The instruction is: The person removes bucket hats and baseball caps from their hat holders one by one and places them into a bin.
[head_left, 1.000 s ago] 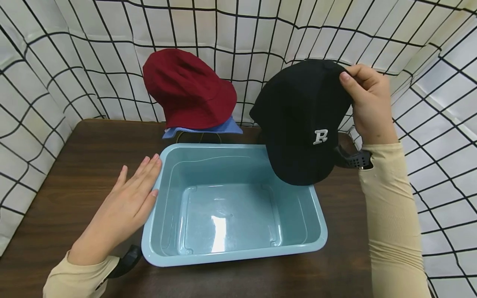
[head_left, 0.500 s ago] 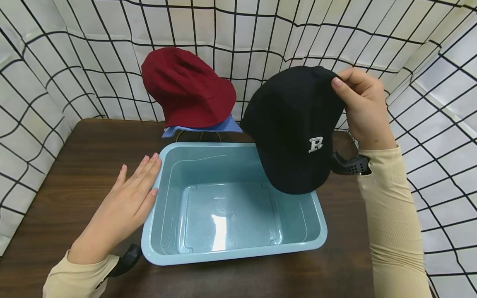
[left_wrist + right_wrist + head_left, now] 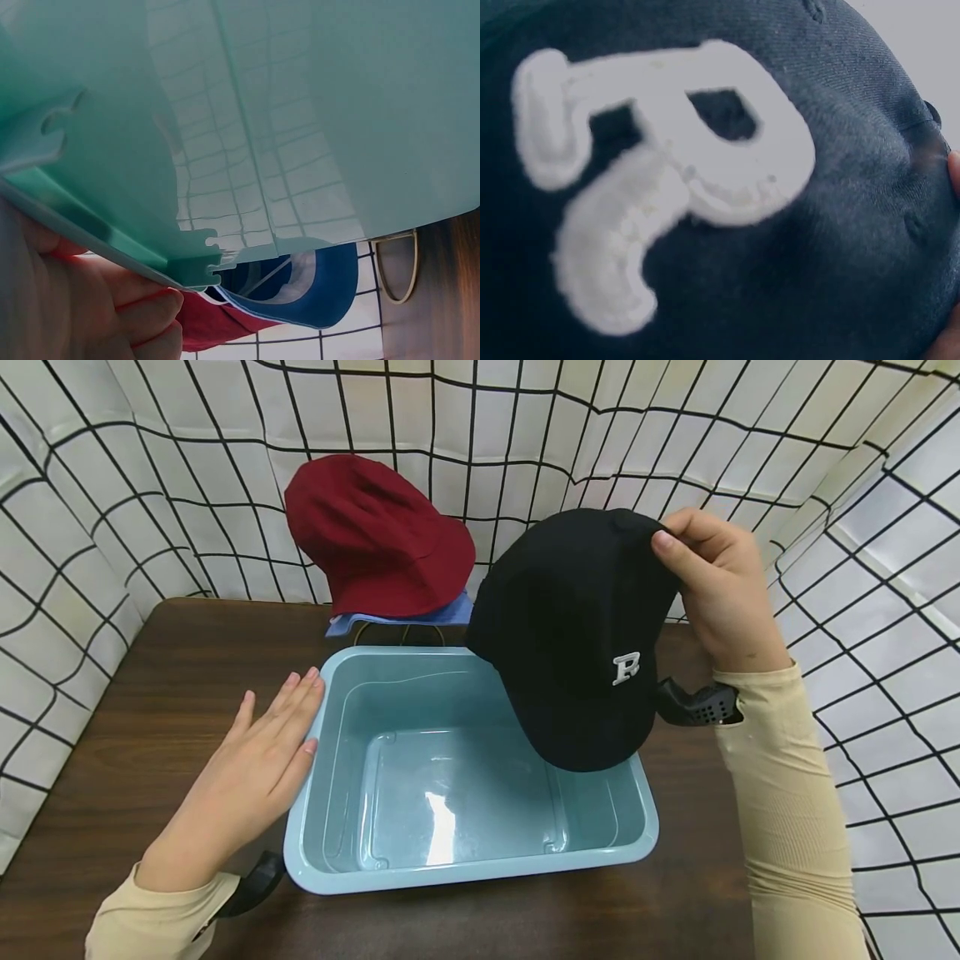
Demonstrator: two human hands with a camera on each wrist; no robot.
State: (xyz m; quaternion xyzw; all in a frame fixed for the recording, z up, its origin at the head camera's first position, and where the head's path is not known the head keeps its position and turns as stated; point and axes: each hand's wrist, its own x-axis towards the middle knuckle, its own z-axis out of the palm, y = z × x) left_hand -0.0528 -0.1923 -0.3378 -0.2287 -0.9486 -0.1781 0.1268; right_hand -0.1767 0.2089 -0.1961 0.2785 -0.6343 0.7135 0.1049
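Note:
In the head view a black baseball cap (image 3: 570, 635) with a white embroidered letter hangs tilted, brim down, over the right rear part of a light blue plastic basin (image 3: 457, 802). My right hand (image 3: 723, 589) pinches the cap near its crown between thumb and fingers. The letter (image 3: 667, 135) fills much of the right wrist view. Against the basin's left rim rests my left hand (image 3: 247, 777), palm down with straight fingers. Its fingers (image 3: 142, 307) touch the underside of the rim in the left wrist view. The inside of the basin behind the cap is hidden.
Behind the basin a dark red bucket hat (image 3: 382, 543) sits on top of a blue cap (image 3: 435, 614), above a thin wire stand (image 3: 405, 633). A black wire grid with white sheeting encloses the brown wooden table (image 3: 202, 668) at the back and sides.
My right hand has brought the black cap leftward and a little nearer, so it covers more of the basin. The left hand, basin and red hat have stayed put.

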